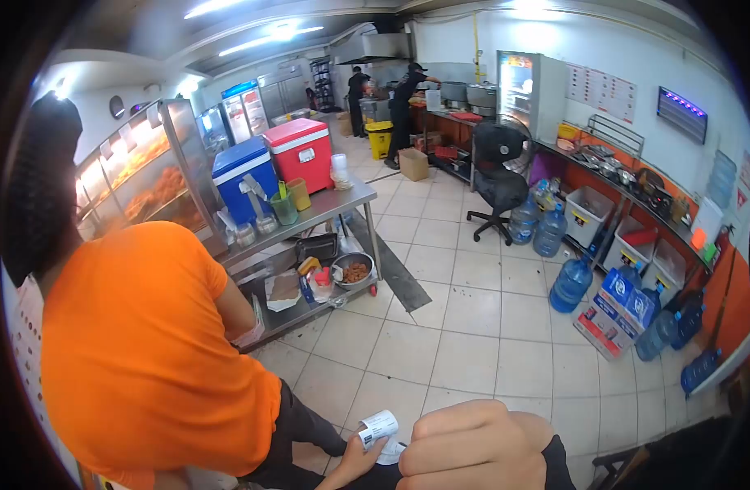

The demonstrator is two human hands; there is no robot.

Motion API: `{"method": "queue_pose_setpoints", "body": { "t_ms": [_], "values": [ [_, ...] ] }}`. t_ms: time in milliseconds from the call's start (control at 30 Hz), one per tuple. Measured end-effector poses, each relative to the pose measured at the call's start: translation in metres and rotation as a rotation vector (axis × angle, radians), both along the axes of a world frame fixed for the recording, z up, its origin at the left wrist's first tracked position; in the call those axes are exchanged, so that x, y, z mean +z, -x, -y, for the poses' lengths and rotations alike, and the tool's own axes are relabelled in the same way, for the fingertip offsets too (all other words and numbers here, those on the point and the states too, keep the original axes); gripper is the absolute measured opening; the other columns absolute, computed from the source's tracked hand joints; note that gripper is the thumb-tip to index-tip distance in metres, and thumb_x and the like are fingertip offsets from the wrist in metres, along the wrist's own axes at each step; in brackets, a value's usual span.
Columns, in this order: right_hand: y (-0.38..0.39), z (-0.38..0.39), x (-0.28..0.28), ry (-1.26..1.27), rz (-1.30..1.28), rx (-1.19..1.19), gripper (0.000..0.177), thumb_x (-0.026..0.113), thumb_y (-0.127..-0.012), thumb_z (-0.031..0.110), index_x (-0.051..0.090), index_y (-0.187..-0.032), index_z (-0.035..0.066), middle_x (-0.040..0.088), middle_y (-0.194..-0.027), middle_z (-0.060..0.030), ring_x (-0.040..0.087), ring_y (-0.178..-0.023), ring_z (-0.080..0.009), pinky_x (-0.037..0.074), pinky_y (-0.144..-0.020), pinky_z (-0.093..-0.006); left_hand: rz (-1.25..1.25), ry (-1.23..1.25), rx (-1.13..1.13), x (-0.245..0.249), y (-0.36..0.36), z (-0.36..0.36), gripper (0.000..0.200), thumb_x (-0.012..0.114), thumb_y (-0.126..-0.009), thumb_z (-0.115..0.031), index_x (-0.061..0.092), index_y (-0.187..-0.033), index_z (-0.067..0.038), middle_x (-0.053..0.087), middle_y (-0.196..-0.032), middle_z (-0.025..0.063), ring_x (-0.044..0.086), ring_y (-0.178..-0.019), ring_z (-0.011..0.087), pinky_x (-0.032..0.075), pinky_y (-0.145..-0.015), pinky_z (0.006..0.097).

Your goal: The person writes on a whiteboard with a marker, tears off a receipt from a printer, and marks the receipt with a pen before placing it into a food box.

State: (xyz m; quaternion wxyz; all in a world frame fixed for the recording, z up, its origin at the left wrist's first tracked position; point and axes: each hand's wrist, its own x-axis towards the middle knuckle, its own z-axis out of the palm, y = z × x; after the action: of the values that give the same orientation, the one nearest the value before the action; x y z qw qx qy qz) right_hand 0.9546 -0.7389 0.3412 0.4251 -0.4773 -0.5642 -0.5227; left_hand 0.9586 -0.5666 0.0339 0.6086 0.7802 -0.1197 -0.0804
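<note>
- The left hand is closed in a small pinch on a curled white paper slip with dark print, low down in front of the person
- The right hand is close by, with its fingers curled in tight, and I cannot tell if there is a thing inside it
- To hold the slip well, I think a soft pinch near the edge is best, as thin paper can crease or tear, and the thumb should keep off the print
- The slip curls over, so holding it flat at two ends would make it easier to read
- On the shiny metal bench sit a blue cooler box with a white lid and a red and white cooler box, both shut, so what is in them is hidden
- A green plastic cup and a yellow plastic cup stand in front of the red box
- On the shelf below, a round metal bowl has orange-brown food in it
- More orange-brown food is in the lit glass case at the left
- A big clear blue water bottle stands on the tiled floor
</note>
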Motion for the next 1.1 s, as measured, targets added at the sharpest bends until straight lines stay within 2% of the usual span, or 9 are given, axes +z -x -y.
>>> {"method": "queue_pose_setpoints", "body": {
  "t_ms": [100,167,233,333,400,633,900,1033,1100],
  "values": [
    [-0.046,-0.002,0.000,-0.061,-0.027,0.028,0.029,0.075,-0.063,0.002,0.047,-0.054,0.005,0.040,-0.055,-0.0029,0.041,-0.043,-0.0137,0.028,-0.037,-0.0242,-0.015,0.024,0.036,-0.010,-0.051,0.007,0.026,0.062,-0.083,-0.008,0.060,-0.105,0.005,0.065,-0.099,0.0143,0.062,-0.094,0.0204,0.047,-0.081,0.0312],
    [-0.075,-0.002,0.003,-0.092,-0.031,0.055,0.030,0.075,-0.063,0.002,0.047,-0.054,0.005,0.040,-0.054,-0.0023,0.041,-0.043,-0.0134,0.028,-0.037,-0.0239,0.205,-0.020,-0.016,-0.017,-0.089,0.012,0.027,0.061,-0.083,-0.007,0.058,-0.107,0.005,0.064,-0.102,0.0153,0.061,-0.097,0.0203,0.047,-0.083,0.0312],
    [-0.100,0.005,0.005,-0.134,-0.047,0.076,0.031,0.075,-0.064,0.002,0.046,-0.053,0.006,0.039,-0.054,-0.0018,0.041,-0.043,-0.0130,0.028,-0.037,-0.0236,0.163,-0.007,-0.002,-0.017,-0.119,0.019,0.027,0.061,-0.083,-0.007,0.058,-0.107,0.005,0.064,-0.102,0.0152,0.061,-0.097,0.0202,0.047,-0.082,0.0311],
    [-0.139,0.021,0.007,-0.040,-0.203,0.130,0.034,0.074,-0.066,0.001,0.044,-0.052,0.006,0.037,-0.052,-0.0004,0.039,-0.041,-0.0116,0.027,-0.036,-0.0235,0.112,0.007,0.030,-0.008,-0.160,0.029,0.027,0.061,-0.084,-0.007,0.058,-0.107,0.005,0.064,-0.102,0.0150,0.061,-0.097,0.0201,0.047,-0.082,0.0311],
    [-0.178,0.033,0.009,0.019,-0.087,0.139,0.037,0.073,-0.067,0.001,0.041,-0.051,0.007,0.034,-0.050,0.0005,0.035,-0.039,-0.0105,0.024,-0.036,-0.0237,0.104,0.017,0.061,-0.005,-0.188,0.039,0.026,0.061,-0.084,-0.007,0.058,-0.107,0.005,0.064,-0.102,0.0149,0.061,-0.097,0.0200,0.047,-0.082,0.0310],
    [-0.293,0.059,0.010,0.015,-0.027,0.313,0.039,0.073,-0.068,0.000,0.038,-0.050,0.007,0.031,-0.048,0.0005,0.031,-0.039,-0.0110,0.021,-0.036,-0.0242,0.086,0.017,0.215,0.001,-0.275,0.074,0.026,0.061,-0.084,-0.006,0.058,-0.107,0.005,0.064,-0.102,0.0146,0.061,-0.096,0.0197,0.047,-0.082,0.0309],
    [-0.393,0.032,0.012,-0.098,-0.131,0.665,0.037,0.075,-0.063,0.000,0.040,-0.050,0.006,0.032,-0.049,0.0003,0.032,-0.039,-0.0114,0.023,-0.037,-0.0248,0.059,-0.015,0.487,0.014,-0.326,0.068,0.026,0.060,-0.084,-0.006,0.058,-0.107,0.006,0.063,-0.102,0.0141,0.061,-0.095,0.0194,0.048,-0.081,0.0308],
    [-0.433,0.000,0.010,-0.006,-0.115,0.788,0.038,0.075,-0.063,0.001,0.040,-0.050,0.006,0.033,-0.049,0.0003,0.032,-0.039,-0.0116,0.023,-0.037,-0.0244,0.080,-0.015,0.661,0.011,-0.340,0.039,0.025,0.060,-0.084,-0.006,0.058,-0.107,0.006,0.063,-0.102,0.0139,0.061,-0.095,0.0192,0.048,-0.081,0.0307],
    [-0.443,-0.030,0.006,-0.161,-0.094,0.823,0.037,0.075,-0.063,0.002,0.041,-0.051,0.007,0.032,-0.050,-0.0001,0.032,-0.040,-0.0117,0.023,-0.038,-0.0242,0.114,-0.013,0.744,0.009,-0.348,0.021,0.025,0.060,-0.085,-0.006,0.058,-0.107,0.006,0.063,-0.102,0.0138,0.061,-0.095,0.0191,0.048,-0.081,0.0307]
  ]
}}
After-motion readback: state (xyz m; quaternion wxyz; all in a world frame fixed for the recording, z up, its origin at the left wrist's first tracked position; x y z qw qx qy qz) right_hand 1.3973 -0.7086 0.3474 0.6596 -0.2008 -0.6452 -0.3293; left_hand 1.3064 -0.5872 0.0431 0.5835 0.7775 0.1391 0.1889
